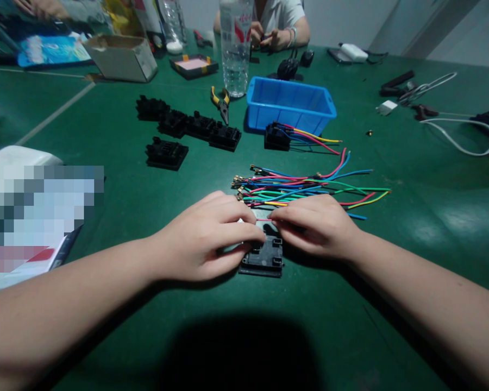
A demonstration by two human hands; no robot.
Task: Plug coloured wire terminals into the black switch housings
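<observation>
On the green table in front of me lies a black plastic socket module (272, 256) with metal terminals showing. My left hand (212, 233) is closed on its left side, the fingertips hiding part of it. Between both hands runs a short stretch of red wire (264, 220). My right hand (320, 225) pinches this wire at the module's upper right; the wire's end is hidden by my left fingers. Just beyond my hands lies a loose bundle of coloured wires (293, 182) with metal terminals at their left ends.
Several black modules (199, 126) stand farther left, and a wired module (277, 137) sits before the blue bin (285, 111). Pliers (222, 103) and a water bottle (235, 70) are behind. A co-worker's hands (271, 39) show across the table. Left lies a blurred-out flat item (44, 217).
</observation>
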